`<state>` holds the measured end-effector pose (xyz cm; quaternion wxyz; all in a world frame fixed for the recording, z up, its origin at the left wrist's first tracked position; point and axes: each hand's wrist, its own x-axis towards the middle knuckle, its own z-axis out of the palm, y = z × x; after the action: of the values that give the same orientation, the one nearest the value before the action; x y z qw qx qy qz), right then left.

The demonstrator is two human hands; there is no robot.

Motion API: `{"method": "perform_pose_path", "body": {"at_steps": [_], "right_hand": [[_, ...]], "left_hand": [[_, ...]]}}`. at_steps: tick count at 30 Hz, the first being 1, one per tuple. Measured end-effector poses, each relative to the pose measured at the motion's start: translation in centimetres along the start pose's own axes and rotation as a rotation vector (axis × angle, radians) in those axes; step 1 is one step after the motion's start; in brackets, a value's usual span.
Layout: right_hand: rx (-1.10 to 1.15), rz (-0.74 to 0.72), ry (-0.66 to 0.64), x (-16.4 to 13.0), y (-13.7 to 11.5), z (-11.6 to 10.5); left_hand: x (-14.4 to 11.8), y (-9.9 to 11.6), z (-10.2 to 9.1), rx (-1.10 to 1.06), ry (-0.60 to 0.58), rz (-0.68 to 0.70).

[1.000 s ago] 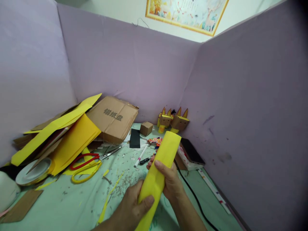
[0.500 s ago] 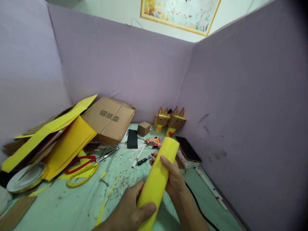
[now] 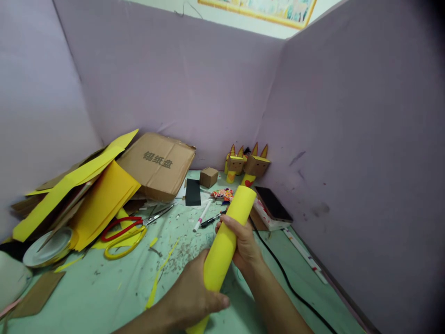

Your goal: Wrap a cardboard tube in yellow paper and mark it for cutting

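Observation:
A rolled yellow paper tube (image 3: 224, 253) slants up and away above the green tabletop. Round its lower part my left hand (image 3: 198, 292) is closed, thumb lying across the front. My right hand (image 3: 241, 239) grips the tube higher up from the right side, its thumb along the top and its other fingers partly hidden behind the paper. Beyond the tube's far end lie a white marker (image 3: 202, 215), a black pen (image 3: 212, 219) and a colourful patterned object (image 3: 222, 195). Scissors with red and yellow handles (image 3: 134, 229) rest to the left.
Yellow paper sheets (image 3: 100, 208) and a flattened cardboard box (image 3: 160, 164) pile up at left, near a roll of tape (image 3: 48, 248). Small cardboard figures (image 3: 255, 164) stand at the back. A phone (image 3: 274, 204) and a black cable (image 3: 285, 278) lie at right. Lilac panels (image 3: 174, 83) enclose the table.
The tube looks narrower than before, and its far end has shifted slightly left. My right hand sits a little further left on it. The camera has tilted down slightly.

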<state>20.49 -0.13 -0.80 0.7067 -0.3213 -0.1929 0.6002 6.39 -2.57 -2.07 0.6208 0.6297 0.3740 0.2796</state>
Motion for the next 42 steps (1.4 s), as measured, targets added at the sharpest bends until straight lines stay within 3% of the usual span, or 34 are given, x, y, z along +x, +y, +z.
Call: {"method": "perform_pose_path", "body": {"at_steps": [2, 4, 7, 9, 13, 15, 21, 27, 32, 38, 42], "right_hand": [[0.011, 0.041, -0.049, -0.5, 0.0, 0.2], [0.043, 0.134, -0.168, -1.1, 0.0, 0.5], [0.057, 0.211, -0.256, -1.5, 0.4, 0.6], [0.028, 0.159, -0.197, -1.2, 0.7, 0.5], [-0.039, 0.06, -0.08, -0.3, 1.1, 0.3], [-0.062, 0.055, -0.068, -0.3, 1.2, 0.3], [-0.099, 0.186, -0.177, -1.1, 1.5, 0.6], [-0.058, 0.132, -0.177, -0.6, 1.0, 0.1], [-0.017, 0.037, -0.111, 0.6, -1.6, -0.9], [0.065, -0.08, -0.041, 1.7, -4.6, -2.1], [0.096, -0.106, -0.019, 2.0, -4.8, -2.4]], "left_hand": [[0.0, -0.1, 0.1, -0.114, -0.085, -0.126], [0.2, -0.3, 0.1, -0.239, -0.242, -0.235], [0.4, -0.5, 0.0, -0.302, -0.341, -0.284], [0.4, -0.5, 0.1, -0.286, -0.254, -0.238], [0.2, -0.1, 0.4, 0.144, 0.154, -0.072], [0.2, 0.0, 0.6, 0.24, 0.207, -0.068], [0.8, -1.3, 0.4, -0.064, 0.084, -0.036], [0.9, -2.7, 0.7, -0.239, -0.094, -0.174], [-0.2, -2.9, 1.7, -0.257, -0.163, -0.228], [-0.8, -2.1, 1.7, -0.079, -0.347, -0.095], [-0.7, -2.5, 1.8, -0.084, -0.376, -0.097]]}}
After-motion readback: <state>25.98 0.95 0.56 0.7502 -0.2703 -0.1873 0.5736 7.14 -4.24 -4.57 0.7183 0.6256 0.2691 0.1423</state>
